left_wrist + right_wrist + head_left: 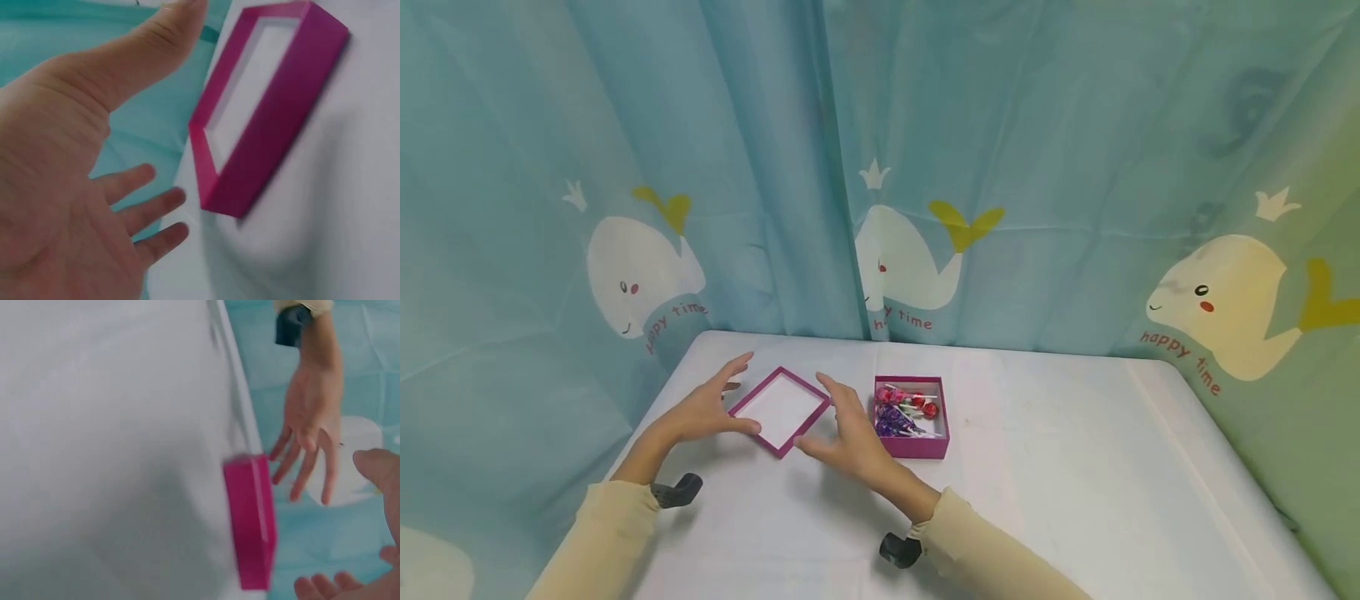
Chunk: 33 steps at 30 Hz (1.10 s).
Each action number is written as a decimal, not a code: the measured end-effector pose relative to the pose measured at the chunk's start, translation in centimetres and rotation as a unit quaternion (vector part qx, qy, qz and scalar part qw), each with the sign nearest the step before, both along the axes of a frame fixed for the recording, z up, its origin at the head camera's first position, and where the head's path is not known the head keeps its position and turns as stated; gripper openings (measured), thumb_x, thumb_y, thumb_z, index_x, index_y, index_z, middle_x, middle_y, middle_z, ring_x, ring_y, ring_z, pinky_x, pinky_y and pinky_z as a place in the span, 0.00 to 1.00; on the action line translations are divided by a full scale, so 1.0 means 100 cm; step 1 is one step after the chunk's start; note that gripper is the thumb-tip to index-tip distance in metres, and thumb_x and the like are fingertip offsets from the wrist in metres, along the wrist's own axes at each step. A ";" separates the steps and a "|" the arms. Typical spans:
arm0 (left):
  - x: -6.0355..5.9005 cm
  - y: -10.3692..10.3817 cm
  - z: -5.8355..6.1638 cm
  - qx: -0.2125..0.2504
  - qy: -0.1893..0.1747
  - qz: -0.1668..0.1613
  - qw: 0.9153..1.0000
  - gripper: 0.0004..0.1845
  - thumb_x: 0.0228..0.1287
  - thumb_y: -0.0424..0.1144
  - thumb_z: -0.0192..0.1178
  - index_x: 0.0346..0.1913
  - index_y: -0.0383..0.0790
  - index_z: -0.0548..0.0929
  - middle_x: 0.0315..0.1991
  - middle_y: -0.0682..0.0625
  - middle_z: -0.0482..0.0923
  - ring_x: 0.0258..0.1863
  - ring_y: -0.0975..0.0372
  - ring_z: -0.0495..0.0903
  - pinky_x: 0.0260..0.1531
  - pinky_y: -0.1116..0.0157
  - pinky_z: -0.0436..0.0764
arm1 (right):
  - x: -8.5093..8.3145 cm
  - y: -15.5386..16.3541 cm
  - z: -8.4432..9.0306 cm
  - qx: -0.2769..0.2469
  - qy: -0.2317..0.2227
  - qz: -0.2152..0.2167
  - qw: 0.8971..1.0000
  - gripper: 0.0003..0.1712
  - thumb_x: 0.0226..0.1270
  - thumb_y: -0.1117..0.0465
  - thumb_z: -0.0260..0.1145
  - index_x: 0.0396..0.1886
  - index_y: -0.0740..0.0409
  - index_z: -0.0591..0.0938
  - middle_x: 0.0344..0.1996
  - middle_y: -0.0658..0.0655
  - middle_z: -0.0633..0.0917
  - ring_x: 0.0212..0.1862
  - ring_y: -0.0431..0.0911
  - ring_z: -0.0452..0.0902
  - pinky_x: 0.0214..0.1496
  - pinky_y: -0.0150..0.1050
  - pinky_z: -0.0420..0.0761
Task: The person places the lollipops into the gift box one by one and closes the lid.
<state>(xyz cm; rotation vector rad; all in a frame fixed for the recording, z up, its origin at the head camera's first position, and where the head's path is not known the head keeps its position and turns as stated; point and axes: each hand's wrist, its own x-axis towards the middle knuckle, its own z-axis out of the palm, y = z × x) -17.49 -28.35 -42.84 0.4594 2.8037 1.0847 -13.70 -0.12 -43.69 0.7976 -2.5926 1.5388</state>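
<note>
A square magenta box lid (780, 411) lies on the table with its white inside facing up, one corner toward me. My left hand (706, 412) hovers at its left, fingers spread and thumb apart. On the other side is my right hand (852, 439), likewise spread, holding nothing. The left wrist view shows a gap between the left hand (69, 194) and the lid (275, 119). Right of the lid stands a magenta box (917, 448), partly behind my right hand. Lollipops with purple wrappers (892, 421) and red wrappers (929, 410) lie inside it.
The white-covered table (1075, 467) extends to the right of the box. A blue-green curtain (1045, 167) with whale prints hangs along the table's back and sides. A dark wrist mount (677, 491) sits on the left wrist, another (899, 550) on the right.
</note>
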 end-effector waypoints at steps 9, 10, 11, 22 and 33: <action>-0.003 -0.006 -0.008 0.017 -0.030 -0.015 0.999 0.64 0.51 0.49 0.81 0.82 0.40 0.47 0.73 0.26 0.64 0.67 0.33 0.69 0.61 0.35 0.74 | 0.003 -0.020 -0.026 -0.027 -0.082 -0.029 0.996 0.58 0.60 0.56 0.79 0.82 0.59 0.54 0.73 0.68 0.69 0.70 0.63 0.70 0.70 0.58 0.73; -0.003 -0.006 -0.008 0.018 -0.033 -0.015 0.999 0.64 0.51 0.49 0.81 0.82 0.40 0.47 0.72 0.26 0.64 0.68 0.33 0.69 0.61 0.35 0.74 | 0.003 -0.021 -0.027 -0.031 -0.089 -0.026 0.995 0.57 0.61 0.56 0.79 0.81 0.59 0.54 0.72 0.69 0.70 0.71 0.63 0.70 0.71 0.58 0.72; -0.003 -0.006 -0.008 0.020 -0.038 -0.015 0.999 0.64 0.51 0.49 0.81 0.82 0.40 0.47 0.72 0.27 0.65 0.68 0.33 0.69 0.62 0.35 0.73 | 0.003 -0.021 -0.028 -0.032 -0.094 -0.023 0.995 0.57 0.61 0.56 0.79 0.81 0.60 0.54 0.73 0.69 0.70 0.71 0.63 0.70 0.71 0.57 0.72; -0.001 0.003 -0.013 0.038 -0.071 -0.006 0.997 0.62 0.52 0.48 0.81 0.82 0.40 0.49 0.70 0.27 0.67 0.60 0.39 0.78 0.59 0.41 0.79 | -0.005 -0.021 -0.036 -0.046 -0.124 -0.037 0.990 0.56 0.63 0.60 0.78 0.82 0.59 0.53 0.75 0.68 0.67 0.73 0.59 0.68 0.69 0.49 0.74; 0.004 0.011 -0.013 0.061 -0.119 0.042 0.990 0.56 0.61 0.49 0.74 0.81 0.36 0.49 0.70 0.27 0.68 0.64 0.39 0.76 0.60 0.42 0.78 | -0.005 -0.021 -0.038 -0.058 -0.122 -0.058 0.989 0.51 0.67 0.63 0.74 0.81 0.61 0.55 0.72 0.71 0.70 0.68 0.60 0.75 0.64 0.47 0.80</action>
